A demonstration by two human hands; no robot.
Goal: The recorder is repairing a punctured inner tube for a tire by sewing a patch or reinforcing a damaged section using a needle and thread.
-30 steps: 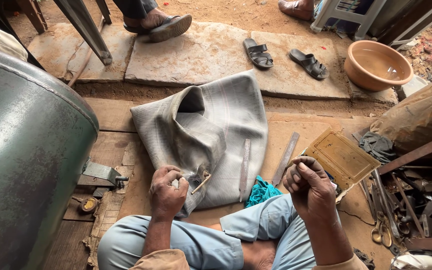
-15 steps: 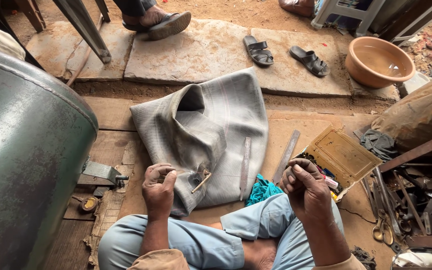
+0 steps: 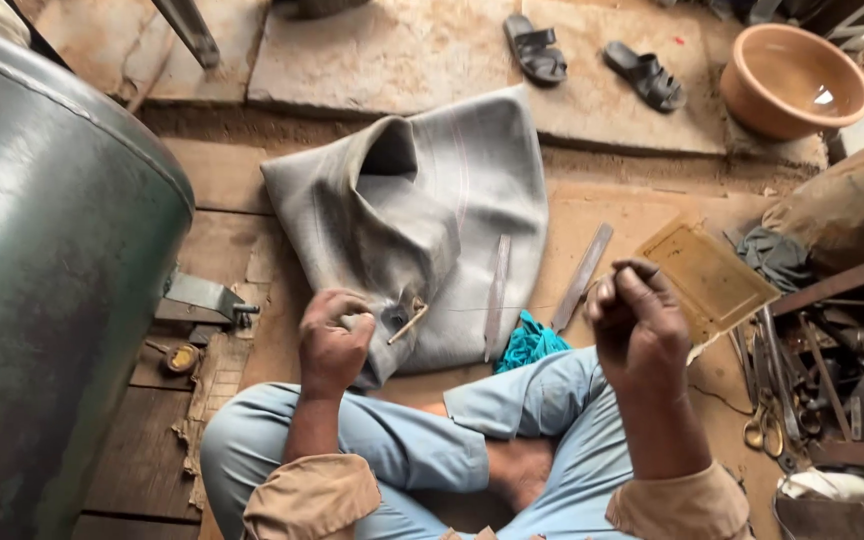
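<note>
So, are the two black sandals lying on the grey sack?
No, the black sandals lie on the stone slab, beyond and apart from the grey sack.

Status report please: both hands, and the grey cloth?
Left hand pinching grey cloth edge. Right hand raised, fingers closed, thread barely visible. Metal strips lie on cloth.

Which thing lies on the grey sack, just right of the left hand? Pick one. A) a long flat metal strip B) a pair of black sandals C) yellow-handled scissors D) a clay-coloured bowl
A: a long flat metal strip lies lengthwise on the grey sack, to the right of the left hand. The sandals and bowl sit farther off on the stone slab, and the scissors are on the floor at the right.
</note>
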